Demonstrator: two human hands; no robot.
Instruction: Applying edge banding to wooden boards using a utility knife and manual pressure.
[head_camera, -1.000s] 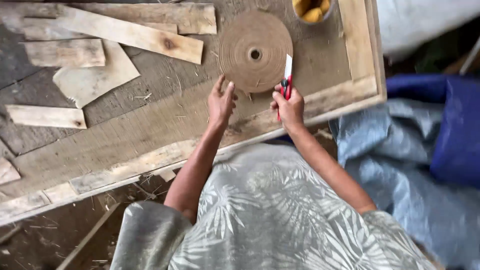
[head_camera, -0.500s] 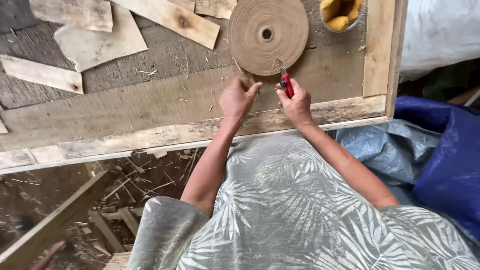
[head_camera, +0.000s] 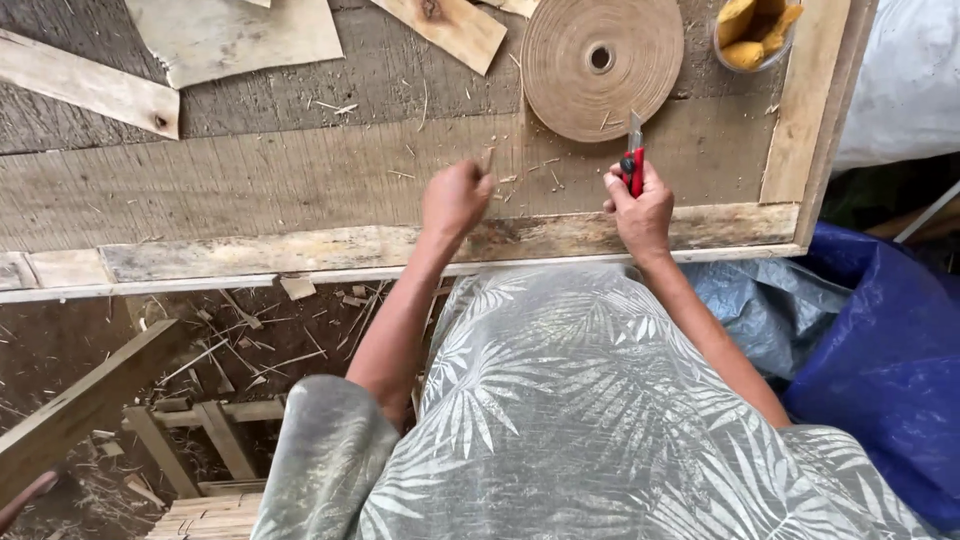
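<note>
My right hand (head_camera: 640, 208) grips a red utility knife (head_camera: 633, 162) with its blade pointing up toward a flat roll of tan strip material (head_camera: 602, 62). My left hand (head_camera: 455, 196) is closed around a small thin piece (head_camera: 487, 158) that sticks out above the fingers, just below and left of the roll. Both hands hover over the worn wooden tabletop (head_camera: 280, 180) near its front edge. My patterned grey shirt fills the lower part of the view.
Loose wooden offcuts (head_camera: 85, 88) and a pale sheet scrap (head_camera: 235, 35) lie at the back left. A container with yellow pieces (head_camera: 755, 35) stands at the back right. Blue and grey tarpaulin (head_camera: 880, 350) lies to the right; wooden scraps (head_camera: 190, 430) litter the ground.
My left hand has lifted off the table and closed on a small piece. The right hand moved slightly right with the knife. The view shifted, so the table sits higher.
</note>
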